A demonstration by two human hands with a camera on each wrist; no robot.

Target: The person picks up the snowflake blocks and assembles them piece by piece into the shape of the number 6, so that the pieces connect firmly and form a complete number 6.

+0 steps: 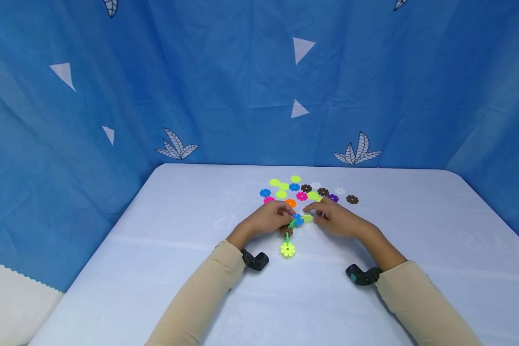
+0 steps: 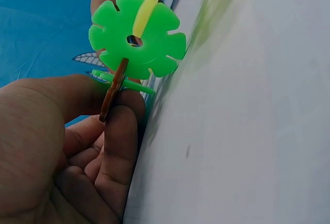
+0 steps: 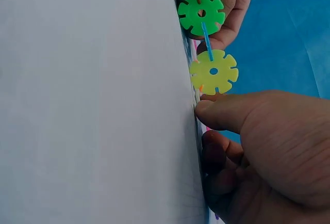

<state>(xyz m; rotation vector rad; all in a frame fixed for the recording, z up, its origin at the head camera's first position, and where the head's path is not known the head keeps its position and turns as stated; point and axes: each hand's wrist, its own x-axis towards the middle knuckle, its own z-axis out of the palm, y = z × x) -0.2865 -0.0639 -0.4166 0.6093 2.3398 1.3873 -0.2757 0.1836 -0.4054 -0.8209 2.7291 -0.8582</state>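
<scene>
A chain of slotted plastic snowflake discs lies between both hands: a yellow disc [image 1: 287, 249] at the near end, then green, brown [image 2: 114, 92], green [image 3: 211, 22], blue [image 1: 298, 220] and a yellow-green disc [image 3: 214, 83] at the far end. My left hand [image 1: 270, 218] pinches the chain between thumb and fingers, around the green disc beside the brown one. Just right of the yellow-green end disc, my right hand [image 1: 339, 218] hovers with thumb and forefinger apart. Between them I see no disc; its other fingers bend loosely in the right wrist view.
Behind the hands, loose discs lie scattered on the white-covered table [image 1: 155, 269], among them a blue disc [image 1: 265, 192], an orange disc [image 1: 290, 203], a purple disc [image 1: 333, 198] and a brown disc [image 1: 352, 199]. A blue curtain [image 1: 251, 86] hangs past the far edge.
</scene>
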